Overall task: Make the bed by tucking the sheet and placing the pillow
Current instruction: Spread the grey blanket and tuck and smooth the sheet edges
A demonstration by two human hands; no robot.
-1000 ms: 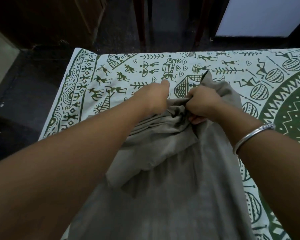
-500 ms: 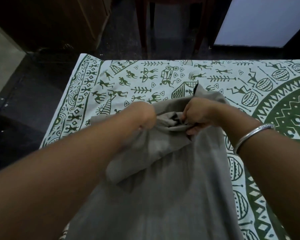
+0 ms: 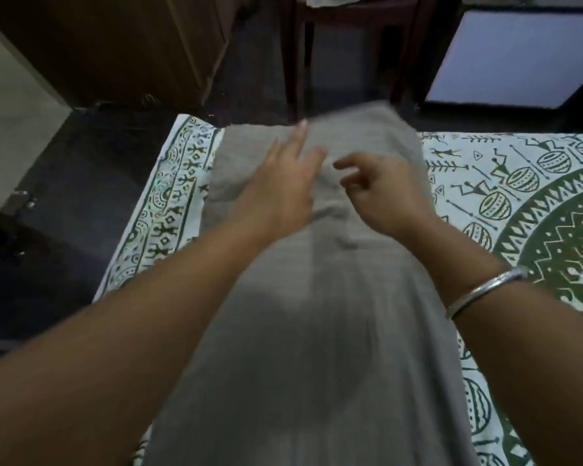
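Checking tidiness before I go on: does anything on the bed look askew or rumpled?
The grey cloth has a creased bunch between the left hand and right hand, and its far end seems to overhang the edge of the patterned sheet.

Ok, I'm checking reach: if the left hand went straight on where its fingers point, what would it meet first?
The left hand points across the grey cloth toward its far edge, so probably more cloth first; past that, dark floor. Its height above the cloth is unclear.
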